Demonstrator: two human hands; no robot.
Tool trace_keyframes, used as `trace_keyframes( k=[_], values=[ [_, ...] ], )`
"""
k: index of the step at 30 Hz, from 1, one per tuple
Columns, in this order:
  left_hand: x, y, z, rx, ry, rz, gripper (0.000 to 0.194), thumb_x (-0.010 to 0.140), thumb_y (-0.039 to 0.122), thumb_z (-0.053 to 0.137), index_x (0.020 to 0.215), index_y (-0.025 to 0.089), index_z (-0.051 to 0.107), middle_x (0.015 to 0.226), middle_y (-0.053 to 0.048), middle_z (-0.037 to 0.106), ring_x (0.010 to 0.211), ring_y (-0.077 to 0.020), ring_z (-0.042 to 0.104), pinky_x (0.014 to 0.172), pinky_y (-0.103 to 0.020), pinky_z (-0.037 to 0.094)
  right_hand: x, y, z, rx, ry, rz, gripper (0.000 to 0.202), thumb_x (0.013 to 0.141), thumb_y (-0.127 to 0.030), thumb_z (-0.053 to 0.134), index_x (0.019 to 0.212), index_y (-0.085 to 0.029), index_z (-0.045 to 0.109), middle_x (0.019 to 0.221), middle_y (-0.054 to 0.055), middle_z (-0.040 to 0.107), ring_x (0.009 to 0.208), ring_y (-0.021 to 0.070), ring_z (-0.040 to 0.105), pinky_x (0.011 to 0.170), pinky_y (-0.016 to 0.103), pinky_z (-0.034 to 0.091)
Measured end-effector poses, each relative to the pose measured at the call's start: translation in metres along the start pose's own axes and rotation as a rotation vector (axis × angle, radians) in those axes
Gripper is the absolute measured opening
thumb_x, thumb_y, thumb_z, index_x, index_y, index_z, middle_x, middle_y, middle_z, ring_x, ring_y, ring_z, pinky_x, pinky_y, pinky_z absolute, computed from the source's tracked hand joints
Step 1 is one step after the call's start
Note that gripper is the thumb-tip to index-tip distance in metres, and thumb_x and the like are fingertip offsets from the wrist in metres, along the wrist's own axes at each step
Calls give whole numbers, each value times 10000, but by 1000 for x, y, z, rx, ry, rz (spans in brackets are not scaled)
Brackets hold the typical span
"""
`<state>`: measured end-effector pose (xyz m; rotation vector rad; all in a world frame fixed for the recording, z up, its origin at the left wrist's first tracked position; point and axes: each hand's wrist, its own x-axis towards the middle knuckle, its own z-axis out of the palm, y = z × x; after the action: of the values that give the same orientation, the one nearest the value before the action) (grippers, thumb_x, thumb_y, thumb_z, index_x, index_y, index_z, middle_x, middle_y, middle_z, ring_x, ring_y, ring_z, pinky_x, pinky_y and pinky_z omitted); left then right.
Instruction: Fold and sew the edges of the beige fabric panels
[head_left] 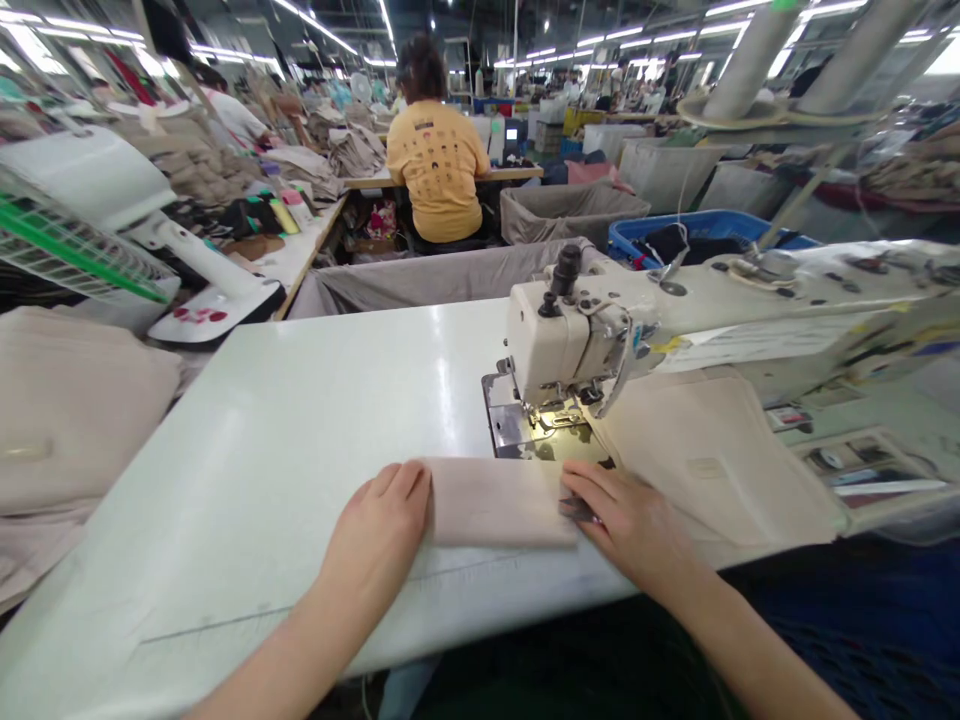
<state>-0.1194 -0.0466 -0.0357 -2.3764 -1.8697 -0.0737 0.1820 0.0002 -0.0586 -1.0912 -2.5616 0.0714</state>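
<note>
A folded beige piece of fabric (499,503) is stretched between my two hands, just in front of the sewing machine (551,340). My left hand (386,520) pinches its left end. At the right end my right hand (626,515) grips the fabric, with a small dark metal tool, perhaps thread snips (577,509), tucked under the fingers. The fabric's far edge lies close to the metal needle plate (517,425), below the presser foot. Another beige fabric panel (697,455) with a small tab rests to the right, beneath the machine arm.
A stack of beige pieces (75,400) sits at the left of the white table (330,390). A desk fan (90,200) stands behind it. Ahead are a cloth-lined bin (442,272), a blue crate (712,225) and a seated person (436,160). Thread cones (750,65) rise at upper right.
</note>
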Motion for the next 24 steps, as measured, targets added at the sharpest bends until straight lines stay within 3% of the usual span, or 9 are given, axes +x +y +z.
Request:
trace_keyframes(
  k=[2,4,6,9,12,18,24],
  values=[
    [22,-1,-5,8,-100,-19,258,916,104,448,964,107,701,1030,-172,684,957,-304,649,815,-428,550,3,-3,0,22,27,12,366,831,-59,571,1160,-200,644,1231,104,706,948,235,720,779,328,582],
    [49,2,-8,0,-142,-59,288,982,268,458,955,91,683,978,-178,680,951,-317,655,823,-448,550,6,-10,0,32,31,28,345,824,-62,581,1135,-196,646,1206,107,710,920,226,724,741,308,582],
    [78,8,-8,-19,-130,-60,364,994,400,471,1096,95,640,1123,-195,659,1052,-324,638,874,-462,538,8,-18,3,25,2,50,304,821,-72,593,1094,-192,651,1163,100,717,909,219,719,715,292,580],
    [115,13,2,-72,-103,28,500,971,458,522,1341,122,503,1472,-216,468,1368,-362,434,1083,-593,381,10,-28,10,16,-39,99,276,830,-87,594,1082,-185,651,1148,96,713,915,216,710,691,280,581],
    [140,11,12,-167,-129,137,452,983,428,495,1369,194,487,1505,-159,454,1406,-326,397,1147,-626,267,11,-31,18,20,-12,124,310,839,-92,586,1130,-184,644,1252,113,681,962,221,702,708,282,587],
    [160,7,16,-239,-82,278,365,963,381,514,1300,250,567,1403,-99,556,1347,-292,455,1149,-548,289,13,-31,21,57,18,162,227,890,-138,580,1091,-200,666,1274,105,679,977,223,706,773,295,587],
    [165,7,20,-249,-71,289,381,947,337,542,1320,260,564,1436,-74,541,1368,-284,435,1171,-519,275,18,-31,18,93,-16,197,225,889,-141,595,1100,-183,663,1256,103,685,967,231,710,786,311,585]
  ],
)
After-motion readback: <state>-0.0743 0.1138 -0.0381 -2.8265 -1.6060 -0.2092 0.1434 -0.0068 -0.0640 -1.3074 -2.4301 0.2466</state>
